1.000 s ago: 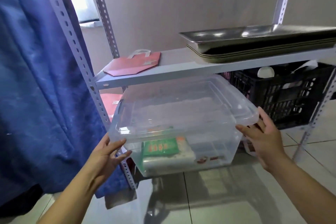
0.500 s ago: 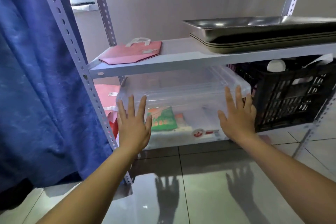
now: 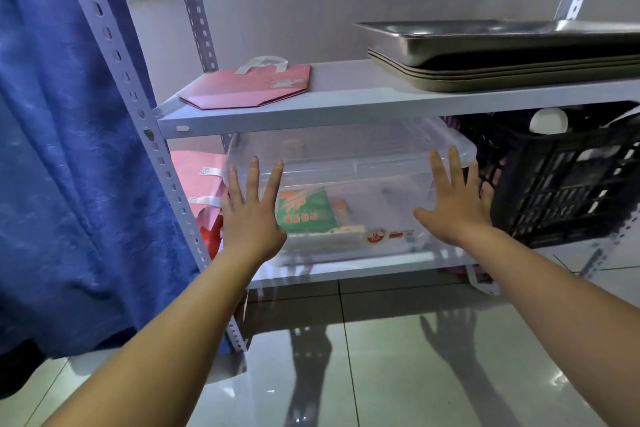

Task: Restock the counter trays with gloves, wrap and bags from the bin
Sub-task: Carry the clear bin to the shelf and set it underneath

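A clear plastic bin [image 3: 374, 163] with a lid sits on the bottom shelf of a metal rack. Through its wall I see a green packet [image 3: 306, 213] and flat white packs beneath it. My left hand [image 3: 251, 215] is flat against the bin's front left, fingers spread. My right hand [image 3: 453, 204] is flat against the front right, fingers spread too. Neither hand holds anything.
Stacked steel trays [image 3: 502, 52] and a pink bag [image 3: 249, 85] lie on the shelf above. A black crate [image 3: 568, 180] stands right of the bin, more pink bags [image 3: 197, 180] to its left. A blue curtain [image 3: 69, 166] hangs at left. Glossy floor tiles [image 3: 381, 374] lie below.
A second ago my hands held the bin by its sides out in front of the rack. It now sits on the bottom shelf, and both palms are flat on its front.
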`<state>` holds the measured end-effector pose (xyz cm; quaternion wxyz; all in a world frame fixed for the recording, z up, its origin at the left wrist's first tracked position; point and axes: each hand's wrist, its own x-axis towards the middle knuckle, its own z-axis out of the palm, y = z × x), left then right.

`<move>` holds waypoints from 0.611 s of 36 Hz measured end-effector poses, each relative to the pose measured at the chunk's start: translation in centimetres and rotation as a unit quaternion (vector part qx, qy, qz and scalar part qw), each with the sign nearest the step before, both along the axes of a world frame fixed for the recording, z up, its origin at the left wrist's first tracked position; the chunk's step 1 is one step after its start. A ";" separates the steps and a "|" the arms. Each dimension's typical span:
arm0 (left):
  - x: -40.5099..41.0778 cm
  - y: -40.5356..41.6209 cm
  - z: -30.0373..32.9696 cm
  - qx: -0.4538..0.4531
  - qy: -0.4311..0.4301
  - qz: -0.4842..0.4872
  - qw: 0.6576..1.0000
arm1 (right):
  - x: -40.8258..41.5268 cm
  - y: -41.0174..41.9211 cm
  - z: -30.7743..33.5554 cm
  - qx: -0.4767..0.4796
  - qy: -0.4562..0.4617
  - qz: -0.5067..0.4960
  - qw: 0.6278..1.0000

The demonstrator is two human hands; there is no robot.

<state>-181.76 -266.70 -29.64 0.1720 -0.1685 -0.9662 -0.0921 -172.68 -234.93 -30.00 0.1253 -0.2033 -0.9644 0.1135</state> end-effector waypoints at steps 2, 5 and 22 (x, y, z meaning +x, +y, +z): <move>-0.5 0.1 -0.2 0.011 0.001 -0.004 1.000 | -0.4 0.2 0.3 -0.004 -0.009 0.001 1.000; -0.7 0.2 -0.4 0.028 -0.001 -0.007 1.000 | -0.7 0.2 0.6 -0.005 -0.026 -0.004 1.000; 8.7 -1.9 16.9 -0.121 -0.217 -0.055 0.967 | 12.5 -3.1 15.7 -0.072 -0.200 -0.050 0.976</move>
